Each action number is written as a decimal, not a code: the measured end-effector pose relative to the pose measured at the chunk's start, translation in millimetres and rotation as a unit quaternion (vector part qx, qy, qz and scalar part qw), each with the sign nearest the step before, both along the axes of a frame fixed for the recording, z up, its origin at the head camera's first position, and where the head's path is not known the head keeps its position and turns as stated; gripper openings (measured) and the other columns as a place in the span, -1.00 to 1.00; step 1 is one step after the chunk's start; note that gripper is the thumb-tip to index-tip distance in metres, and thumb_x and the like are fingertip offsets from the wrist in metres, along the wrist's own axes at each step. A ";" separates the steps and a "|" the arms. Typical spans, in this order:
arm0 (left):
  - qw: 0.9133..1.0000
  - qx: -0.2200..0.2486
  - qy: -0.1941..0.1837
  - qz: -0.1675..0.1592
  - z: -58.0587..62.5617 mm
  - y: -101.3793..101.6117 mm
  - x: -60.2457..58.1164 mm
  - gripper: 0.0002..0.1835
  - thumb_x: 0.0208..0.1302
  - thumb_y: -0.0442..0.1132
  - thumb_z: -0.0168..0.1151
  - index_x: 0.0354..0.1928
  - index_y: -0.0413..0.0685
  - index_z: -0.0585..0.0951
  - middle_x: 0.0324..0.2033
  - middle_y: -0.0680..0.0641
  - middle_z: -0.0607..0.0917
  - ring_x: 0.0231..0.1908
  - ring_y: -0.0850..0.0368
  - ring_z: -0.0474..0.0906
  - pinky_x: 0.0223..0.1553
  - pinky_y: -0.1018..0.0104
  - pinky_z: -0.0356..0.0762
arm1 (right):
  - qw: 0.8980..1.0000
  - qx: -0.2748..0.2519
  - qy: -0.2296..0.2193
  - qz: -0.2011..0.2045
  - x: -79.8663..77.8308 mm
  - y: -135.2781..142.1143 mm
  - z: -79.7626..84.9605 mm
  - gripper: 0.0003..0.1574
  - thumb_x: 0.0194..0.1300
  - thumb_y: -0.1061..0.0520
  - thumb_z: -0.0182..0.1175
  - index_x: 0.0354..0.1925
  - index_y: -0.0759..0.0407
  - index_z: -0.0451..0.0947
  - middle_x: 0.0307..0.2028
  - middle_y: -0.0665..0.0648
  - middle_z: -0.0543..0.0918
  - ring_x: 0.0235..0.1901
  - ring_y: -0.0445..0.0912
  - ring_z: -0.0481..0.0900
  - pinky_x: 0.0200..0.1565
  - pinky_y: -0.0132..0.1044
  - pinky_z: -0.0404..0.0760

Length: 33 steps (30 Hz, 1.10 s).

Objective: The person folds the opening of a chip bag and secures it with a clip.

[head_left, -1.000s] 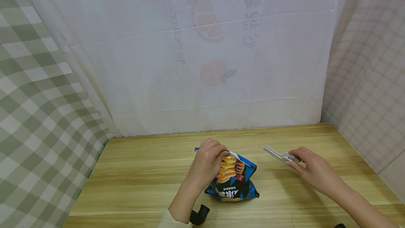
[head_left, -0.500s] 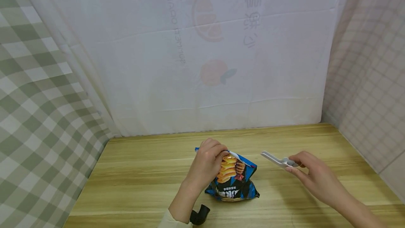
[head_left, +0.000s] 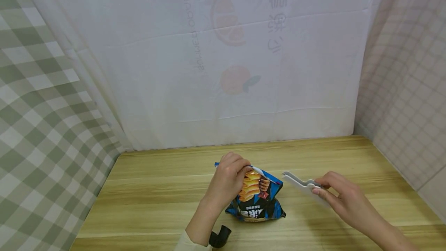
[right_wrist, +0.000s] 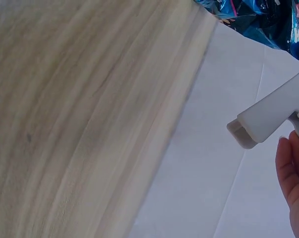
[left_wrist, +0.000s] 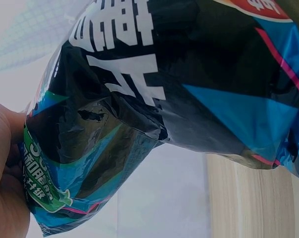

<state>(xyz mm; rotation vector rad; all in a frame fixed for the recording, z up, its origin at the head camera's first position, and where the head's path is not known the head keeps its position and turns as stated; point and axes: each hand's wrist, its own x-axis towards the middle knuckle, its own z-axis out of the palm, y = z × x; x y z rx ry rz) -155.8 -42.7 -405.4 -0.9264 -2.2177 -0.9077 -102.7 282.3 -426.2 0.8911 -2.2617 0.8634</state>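
A blue-and-black chip bag [head_left: 256, 208] stands on the wooden table. My left hand [head_left: 228, 181] grips its top edge, the thumb on the near face and the fingers over the far side. Creased foil fills most of the left wrist view, where the held end of the bag [left_wrist: 75, 148] is at lower left. To the right, my right hand [head_left: 345, 198] pinches a white and grey bag clip [head_left: 299, 182] by its near end. Its long arms point toward the bag's upper right corner, a short gap apart from it. The blunt end of the clip [right_wrist: 268, 121] shows in the right wrist view.
A black elbow-shaped piece [head_left: 220, 237] is beside my left wrist, in front of the bag. The wooden table [head_left: 156, 196] ends at a white printed sheet [head_left: 167, 88] at the back. Checked cloth [head_left: 45, 127] hangs on the left, a grid-patterned curtain [head_left: 407, 69] on the right.
My right hand has moved left and slightly nearer with the bag clip, turning it so that more of its side faces show. The left hand and chip bag have stayed still.
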 end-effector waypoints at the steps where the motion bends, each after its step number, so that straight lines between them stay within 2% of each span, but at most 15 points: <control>1: 1.000 0.001 0.000 -0.001 0.0 0.0 0.0 -0.92 0.26 -0.43 0.49 -0.30 -0.13 0.77 -0.36 0.05 0.69 -0.25 0.13 0.59 -0.05 0.26 0.61 | 1.000 0.000 -0.001 0.003 -0.1 -0.2 0.3 -0.54 0.52 -0.22 0.08 -0.17 0.07 0.68 -0.27 -0.19 0.63 -0.37 -0.42 0.51 -0.42 -0.60 0.55; 5: 1.000 0.003 0.000 -0.003 0.6 0.0 0.1 -0.93 0.27 -0.42 0.48 -0.30 -0.13 0.77 -0.36 0.04 0.69 -0.24 0.12 0.60 -0.04 0.24 0.61 | 1.000 -0.008 -0.005 0.021 -0.9 -1.5 0.5 -0.55 0.51 -0.20 0.11 -0.15 0.11 0.70 -0.28 -0.13 0.65 -0.36 -0.40 0.51 -0.41 -0.58 0.57; 12: 1.000 -0.007 -0.009 -0.007 1.9 -1.0 0.6 -0.95 0.38 -0.37 0.41 -0.28 -0.15 0.77 -0.34 0.02 0.69 -0.22 0.11 0.60 -0.02 0.24 0.60 | 1.000 -0.004 -0.012 0.020 -2.6 -4.1 -3.1 -0.59 0.49 -0.19 0.13 -0.14 0.06 0.72 -0.26 -0.22 0.63 -0.38 -0.40 0.48 -0.44 -0.61 0.51; 16: 1.000 -0.008 -0.013 -0.007 2.2 -1.1 0.9 -0.95 0.37 -0.38 0.41 -0.29 -0.16 0.77 -0.34 0.02 0.69 -0.22 0.11 0.60 -0.02 0.23 0.60 | 0.999 -0.008 -0.026 0.026 -3.3 -6.5 -3.7 -0.68 0.47 -0.14 0.20 -0.13 0.04 0.71 -0.26 -0.23 0.62 -0.37 -0.38 0.47 -0.44 -0.59 0.52; 20: 1.000 -0.004 -0.013 -0.007 3.2 -1.0 1.5 -0.95 0.36 -0.39 0.41 -0.30 -0.15 0.77 -0.34 0.02 0.69 -0.23 0.11 0.59 -0.03 0.24 0.60 | 0.999 -0.001 -0.032 0.020 -3.4 -9.0 -3.4 -0.69 0.46 -0.15 0.20 -0.13 0.01 0.71 -0.24 -0.29 0.60 -0.36 -0.41 0.47 -0.42 -0.59 0.52; 29: 1.000 -0.005 0.000 -0.001 1.6 -0.1 1.1 -0.94 0.28 -0.41 0.48 -0.29 -0.12 0.77 -0.36 0.04 0.68 -0.24 0.13 0.59 -0.04 0.26 0.60 | 0.999 -0.033 -0.006 0.043 -9.2 -15.8 -12.4 -0.65 0.44 -0.11 0.24 -0.14 0.11 0.73 -0.30 -0.12 0.64 -0.39 -0.33 0.48 -0.46 -0.57 0.46; 33: 1.000 -0.002 0.003 -0.003 1.2 0.1 0.8 -0.94 0.28 -0.41 0.48 -0.30 -0.12 0.77 -0.36 0.05 0.68 -0.25 0.12 0.59 -0.05 0.25 0.60 | 0.999 -0.027 -0.019 0.031 -9.2 -19.6 -10.8 -0.78 0.39 -0.02 0.33 -0.13 0.07 0.73 -0.30 -0.15 0.63 -0.40 -0.35 0.46 -0.45 -0.56 0.44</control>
